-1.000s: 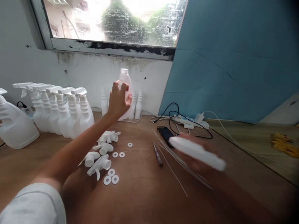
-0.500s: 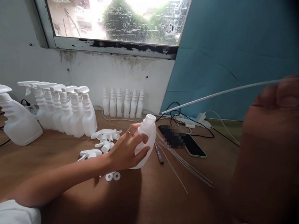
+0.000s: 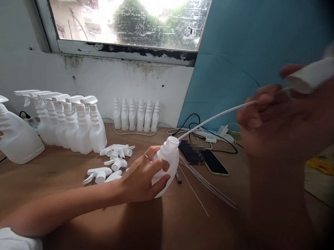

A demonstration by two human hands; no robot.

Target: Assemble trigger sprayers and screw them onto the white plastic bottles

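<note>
My left hand is wrapped round an open white plastic bottle, tilted to the right just above the wooden table. My right hand, close to the camera and blurred, grips a white trigger spray head. Its long thin dip tube slants down to the left, and the tube's tip is at the bottle's mouth.
A row of finished spray bottles stands at the left, capless bottles line the wall. Loose trigger heads, spare tubes, a pen, a phone and cables lie on the table.
My left hand took a bottle from the back row and brought it near, tilted. My right hand lifted the spray head and swung the tube's tip down to the bottle's mouth.
</note>
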